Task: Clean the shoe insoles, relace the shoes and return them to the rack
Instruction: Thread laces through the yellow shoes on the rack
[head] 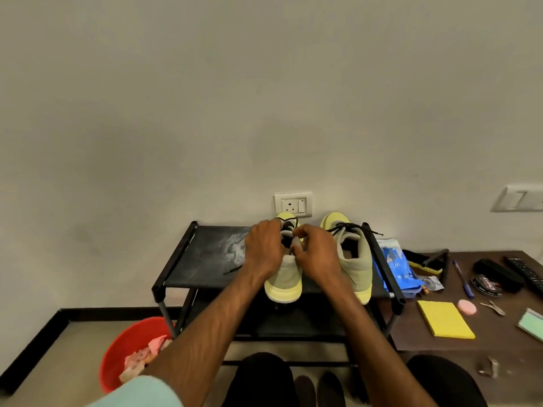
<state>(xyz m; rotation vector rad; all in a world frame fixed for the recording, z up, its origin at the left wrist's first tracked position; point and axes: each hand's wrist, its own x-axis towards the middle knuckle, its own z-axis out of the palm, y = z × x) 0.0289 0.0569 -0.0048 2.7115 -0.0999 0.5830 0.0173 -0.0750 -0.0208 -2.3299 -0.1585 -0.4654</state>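
Two pale green shoes with yellow soles stand heel-toward-me on the top shelf of a black shoe rack (205, 259). Over the left shoe (284, 279) both my hands work at its black laces. My left hand (263, 249) has its fingers curled at the lace on the left side. My right hand (316, 249) pinches the lace just right of the tongue. The lace itself is mostly hidden by my fingers. The right shoe (354, 259) stands untouched, its black lace (349, 227) loose over the top.
White powder marks the rack shelf left of the shoes. A red bucket (132, 345) with rags stands on the floor at lower left. On the brown table (505, 348) to the right lie a blue packet (396, 265), brush, yellow cloth (445, 318), pink soap, polish tin and pen.
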